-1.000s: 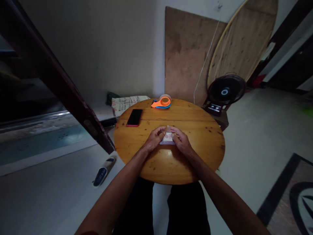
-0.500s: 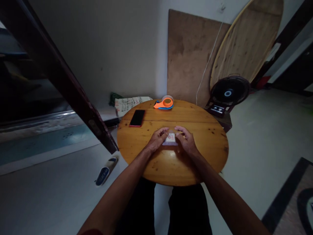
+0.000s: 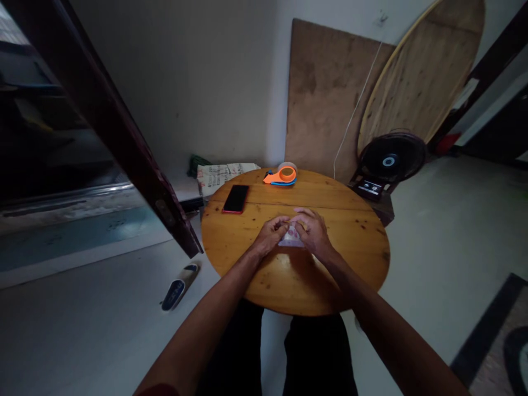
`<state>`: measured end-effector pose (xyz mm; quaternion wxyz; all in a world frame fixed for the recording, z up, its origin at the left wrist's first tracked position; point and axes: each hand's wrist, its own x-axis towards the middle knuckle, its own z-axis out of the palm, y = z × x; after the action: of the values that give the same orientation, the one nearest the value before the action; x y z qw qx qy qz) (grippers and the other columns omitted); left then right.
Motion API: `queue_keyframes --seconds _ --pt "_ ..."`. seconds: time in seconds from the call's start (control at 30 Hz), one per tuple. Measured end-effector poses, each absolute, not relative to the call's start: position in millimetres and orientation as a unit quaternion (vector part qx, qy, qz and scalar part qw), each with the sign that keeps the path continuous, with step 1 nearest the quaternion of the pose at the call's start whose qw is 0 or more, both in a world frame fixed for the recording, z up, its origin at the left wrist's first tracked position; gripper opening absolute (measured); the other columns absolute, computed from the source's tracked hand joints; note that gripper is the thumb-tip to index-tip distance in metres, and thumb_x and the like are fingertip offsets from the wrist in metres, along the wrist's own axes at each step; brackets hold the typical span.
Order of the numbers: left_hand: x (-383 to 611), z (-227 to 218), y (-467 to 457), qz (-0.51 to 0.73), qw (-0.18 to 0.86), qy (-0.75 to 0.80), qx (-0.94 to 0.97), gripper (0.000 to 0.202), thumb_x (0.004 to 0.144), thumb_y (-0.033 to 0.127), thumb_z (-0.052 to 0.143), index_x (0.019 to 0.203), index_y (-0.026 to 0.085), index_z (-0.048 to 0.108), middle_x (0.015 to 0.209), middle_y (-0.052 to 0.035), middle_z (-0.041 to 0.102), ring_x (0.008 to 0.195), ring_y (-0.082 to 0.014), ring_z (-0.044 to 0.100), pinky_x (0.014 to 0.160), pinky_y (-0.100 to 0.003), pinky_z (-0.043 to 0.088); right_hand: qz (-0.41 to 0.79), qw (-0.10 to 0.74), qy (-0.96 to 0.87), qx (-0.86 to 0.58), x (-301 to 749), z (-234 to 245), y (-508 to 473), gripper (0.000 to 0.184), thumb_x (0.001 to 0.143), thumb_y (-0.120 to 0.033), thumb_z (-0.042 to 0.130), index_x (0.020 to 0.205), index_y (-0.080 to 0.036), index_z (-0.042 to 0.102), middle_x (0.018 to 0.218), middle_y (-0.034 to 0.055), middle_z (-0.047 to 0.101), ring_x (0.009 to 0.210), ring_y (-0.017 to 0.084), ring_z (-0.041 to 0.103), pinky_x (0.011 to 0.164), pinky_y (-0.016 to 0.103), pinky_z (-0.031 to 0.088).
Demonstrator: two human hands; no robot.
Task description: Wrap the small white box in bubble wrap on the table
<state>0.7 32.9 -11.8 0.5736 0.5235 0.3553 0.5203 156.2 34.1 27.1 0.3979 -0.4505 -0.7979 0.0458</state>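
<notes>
A small pale packet (image 3: 291, 240) with reddish marks and a translucent, purplish near edge lies at the middle of the round wooden table (image 3: 284, 286). My left hand (image 3: 272, 233) grips its left side, thumb on top and fingers curled round the far edge. From the right, my right hand (image 3: 312, 231) closes on the same packet, its thumb pressing the upper face and its fingers bent over the far side. Both hands hide the packet's far part, and its exact kind is too small to make out.
A dark phone (image 3: 236, 198) with a red edge lies on the table's left. An orange tape dispenser (image 3: 284, 175) stands at the far edge. Beyond the table are a printed sack (image 3: 223, 174) and a black fan (image 3: 388, 162). A shoe (image 3: 179, 288) lies on the floor.
My right hand has moved left and inward over the packet, so the hands are closer together and cover more of its far part. The view has shifted slightly.
</notes>
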Motion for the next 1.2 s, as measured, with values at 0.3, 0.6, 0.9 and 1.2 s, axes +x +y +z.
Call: queue_keyframes --seconds 0.3,0.6,0.9,1.2 --pt "2 -9 30 0.532 0.555 0.375 0.518 0.028 0.072 0.032 0.066 0.092 0.013 0.063 0.078 -0.0003 0.06 0.066 -0.0092 0.051 0.063 -0.021 0.04 -0.004 0.369 -0.812 -0.452 153 30 8 0.022 0.087 -0.021 0.052 0.078 -0.023 0.072 0.106 0.0046 0.065 0.1 0.022 0.054 0.086 0.038 0.035" --pt "0 -5 30 0.515 0.536 0.384 0.548 0.021 0.074 0.032 0.061 0.082 0.013 0.063 0.07 0.0015 0.056 0.062 -0.0086 0.047 0.059 -0.02 0.036 0.013 0.386 -0.806 -0.449 152 18 6 0.021 0.086 -0.02 0.053 0.08 -0.023 0.073 0.103 0.0034 0.066 0.098 0.021 0.054 0.087 0.037 0.036" --pt "1 -4 29 0.511 0.547 0.392 0.535 0.021 0.074 0.032 0.06 0.082 0.013 0.061 0.069 0.0022 0.056 0.059 -0.0082 0.046 0.056 -0.02 0.036 -0.049 0.305 -0.848 -0.43 159 25 -12 0.021 0.086 -0.027 0.058 0.103 -0.022 0.069 0.11 0.0074 0.062 0.103 0.024 0.051 0.088 0.039 0.035" --pt "3 -4 28 0.532 0.582 0.395 0.471 0.035 0.068 0.032 0.07 0.096 0.014 0.059 0.083 -0.0011 0.062 0.068 -0.0098 0.055 0.063 -0.021 0.043 -0.124 0.332 -0.829 -0.432 160 7 -9 0.021 0.091 -0.024 0.051 0.104 -0.024 0.069 0.11 0.0072 0.062 0.107 0.023 0.05 0.087 0.037 0.034"
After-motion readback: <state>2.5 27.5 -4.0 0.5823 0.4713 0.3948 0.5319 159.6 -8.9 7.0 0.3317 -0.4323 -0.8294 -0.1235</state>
